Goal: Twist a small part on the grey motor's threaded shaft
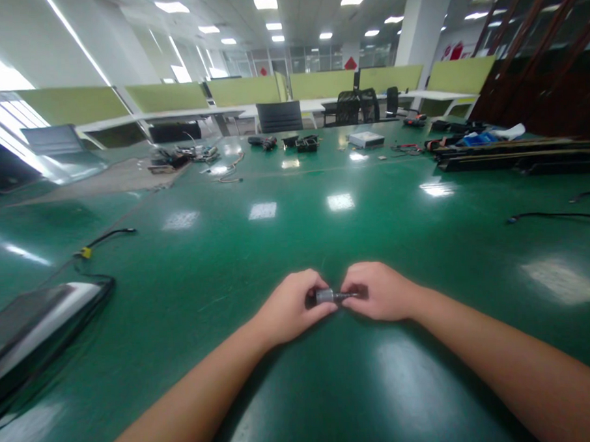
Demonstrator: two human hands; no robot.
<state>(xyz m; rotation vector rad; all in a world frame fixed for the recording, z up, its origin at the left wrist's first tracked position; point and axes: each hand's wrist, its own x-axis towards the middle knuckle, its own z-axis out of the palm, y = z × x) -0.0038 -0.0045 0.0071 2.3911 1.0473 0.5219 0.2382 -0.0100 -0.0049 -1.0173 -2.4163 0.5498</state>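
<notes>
Above the near middle of the green tabletop, my left hand is closed around a small grey metal cylinder, gripping it between thumb and fingers. A thin dark shaft runs from the cylinder's right end towards my right hand. My right thumb and fingertips pinch that shaft. The two hands nearly touch, with the piece held level between them. Its left end is hidden in my left palm, and its exact kind is not clear.
A flat device with black cables lies at left on the green table. Black cables reach in from the right. Dark bars are stacked at far right. A white box and tangled parts sit along the far side.
</notes>
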